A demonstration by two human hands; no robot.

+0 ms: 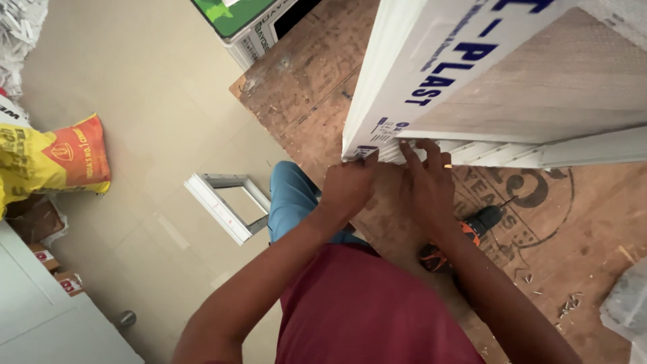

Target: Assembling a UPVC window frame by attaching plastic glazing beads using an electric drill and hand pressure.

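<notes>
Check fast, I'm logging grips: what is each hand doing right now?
Left hand: closed, pinching the white panel's lower corner.
Right hand: open, fingers spread against the panel's ribbed edge.

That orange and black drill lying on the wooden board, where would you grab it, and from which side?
Probably by the handle of the drill, coming from above. It lies flat on the wooden board, partly hidden under the right hand, so the handle's narrower middle is what fingers could close around. Its dark front end points toward the white panel, away from the person, so it is best avoided.

White panel (431, 74) blocks ahead of hands (391, 185); plywood (573, 236) open rightward.
</notes>
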